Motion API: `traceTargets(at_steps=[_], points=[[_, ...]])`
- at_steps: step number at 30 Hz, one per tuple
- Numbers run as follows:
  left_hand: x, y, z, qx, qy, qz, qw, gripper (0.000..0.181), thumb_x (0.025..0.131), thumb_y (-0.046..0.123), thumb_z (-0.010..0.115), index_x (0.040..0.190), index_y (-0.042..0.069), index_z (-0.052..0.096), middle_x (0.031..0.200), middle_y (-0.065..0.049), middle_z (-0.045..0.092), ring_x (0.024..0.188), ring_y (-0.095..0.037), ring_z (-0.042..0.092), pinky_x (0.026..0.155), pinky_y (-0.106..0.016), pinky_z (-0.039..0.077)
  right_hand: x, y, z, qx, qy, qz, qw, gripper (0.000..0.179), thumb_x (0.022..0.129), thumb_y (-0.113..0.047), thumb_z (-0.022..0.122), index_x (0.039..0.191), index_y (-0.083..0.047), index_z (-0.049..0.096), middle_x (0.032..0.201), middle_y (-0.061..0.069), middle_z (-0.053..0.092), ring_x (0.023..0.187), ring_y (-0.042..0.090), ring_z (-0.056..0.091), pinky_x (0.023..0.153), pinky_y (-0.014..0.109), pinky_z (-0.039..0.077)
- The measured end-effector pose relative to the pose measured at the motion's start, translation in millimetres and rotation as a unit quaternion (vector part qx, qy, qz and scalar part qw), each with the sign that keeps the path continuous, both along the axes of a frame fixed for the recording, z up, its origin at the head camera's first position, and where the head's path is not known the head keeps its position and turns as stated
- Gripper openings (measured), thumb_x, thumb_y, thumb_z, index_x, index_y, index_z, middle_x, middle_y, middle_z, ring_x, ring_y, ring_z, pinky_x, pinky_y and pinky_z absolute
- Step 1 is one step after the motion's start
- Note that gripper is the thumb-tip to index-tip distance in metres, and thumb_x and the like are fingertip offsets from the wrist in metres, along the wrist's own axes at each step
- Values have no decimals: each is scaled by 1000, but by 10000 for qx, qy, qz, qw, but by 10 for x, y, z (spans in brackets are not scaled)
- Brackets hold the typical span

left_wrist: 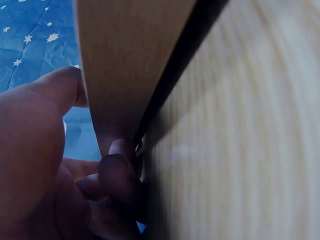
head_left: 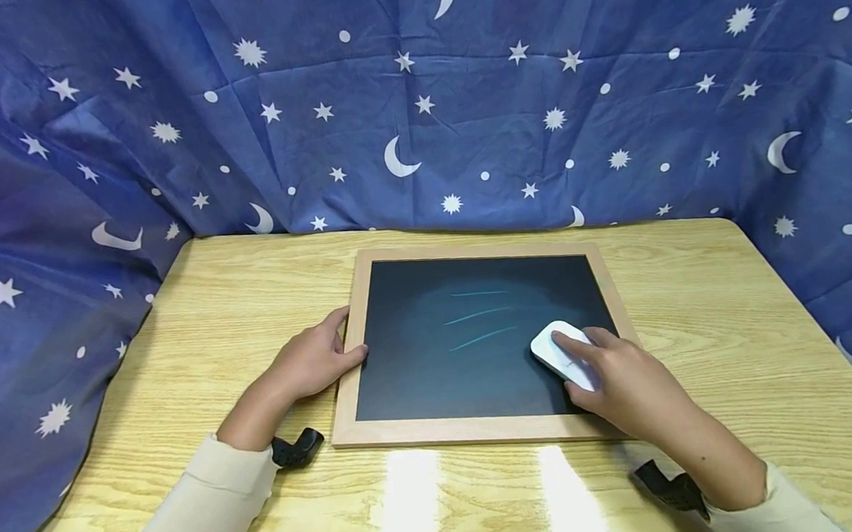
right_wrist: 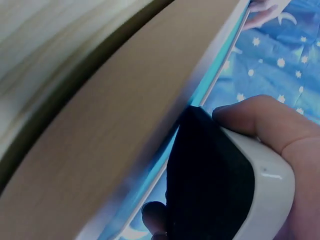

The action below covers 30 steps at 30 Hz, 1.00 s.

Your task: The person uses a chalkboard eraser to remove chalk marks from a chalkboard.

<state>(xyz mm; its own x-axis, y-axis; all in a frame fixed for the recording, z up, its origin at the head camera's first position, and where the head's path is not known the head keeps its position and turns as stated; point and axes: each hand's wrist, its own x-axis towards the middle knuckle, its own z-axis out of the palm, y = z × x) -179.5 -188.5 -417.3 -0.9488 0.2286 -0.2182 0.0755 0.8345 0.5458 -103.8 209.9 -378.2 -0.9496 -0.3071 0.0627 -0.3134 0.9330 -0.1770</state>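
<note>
A chalkboard (head_left: 434, 387) in a light wooden frame lies on the table, with several thin blue-green lines (head_left: 483, 315) on its dark surface. My left hand (head_left: 310, 361) grips the frame's left side. In the left wrist view its thumb is on one face of the wooden frame (left_wrist: 125, 60), and the fingers curl at the edge by the table. Over the board's right part, my right hand (head_left: 630, 379) holds a white eraser (head_left: 548, 351), index finger on top. The right wrist view shows its black underside (right_wrist: 210, 175) tilted, one edge at the board.
Wood-grained table (head_left: 726, 319) surrounds the board, with bright reflections along the front. A blue curtain (head_left: 482, 114) with white moons and stars hangs behind and at both sides. Black wrist devices (head_left: 298, 448) show below the hands.
</note>
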Motion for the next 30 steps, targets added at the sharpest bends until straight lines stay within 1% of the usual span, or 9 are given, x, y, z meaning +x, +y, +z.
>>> traceTargets(at_steps=[5,10,14,20,26,30], points=[[-8,12,9,0,-48,12,10000,81,92,42,63,157,9,28,82,-3,63,65,-14,59,61,-30,45,-2,-242,0,104,143,265,9995,62,79,-24,80,138,-17,63,126,27,62,103,44,67,82,55,55],[-24,15,8,-61,-29,10,10000,81,92,43,63,157,9,28,82,-2,64,66,-13,60,61,-30,45,-11,-482,-10,203,144,439,9987,63,79,-27,81,138,-20,63,127,24,62,103,41,67,80,53,56],[-31,11,0,-40,-52,31,10000,81,92,44,63,157,10,29,83,-2,65,66,-14,60,62,-30,45,-14,-692,-23,256,166,662,9973,63,79,-30,81,138,-21,63,128,22,63,104,39,67,80,51,57],[-18,6,-13,34,-107,63,9999,81,92,44,63,158,10,28,82,-3,64,65,-14,59,60,-30,45,16,-997,-37,303,50,1000,9945,61,81,-33,79,139,-24,61,129,18,63,105,37,67,82,49,57],[-2,11,-15,73,-98,66,9999,81,92,42,64,158,10,29,79,-3,64,63,-13,60,59,-30,45,36,-1143,-46,221,30,1309,9911,59,83,-34,78,139,-25,61,129,18,63,104,38,67,83,49,56],[4,9,-13,65,-60,70,9999,81,92,42,64,157,9,29,78,-3,64,62,-13,60,58,-30,45,36,-1158,-41,219,31,1331,9909,59,83,-34,78,139,-25,61,128,17,64,104,37,67,83,50,56]])
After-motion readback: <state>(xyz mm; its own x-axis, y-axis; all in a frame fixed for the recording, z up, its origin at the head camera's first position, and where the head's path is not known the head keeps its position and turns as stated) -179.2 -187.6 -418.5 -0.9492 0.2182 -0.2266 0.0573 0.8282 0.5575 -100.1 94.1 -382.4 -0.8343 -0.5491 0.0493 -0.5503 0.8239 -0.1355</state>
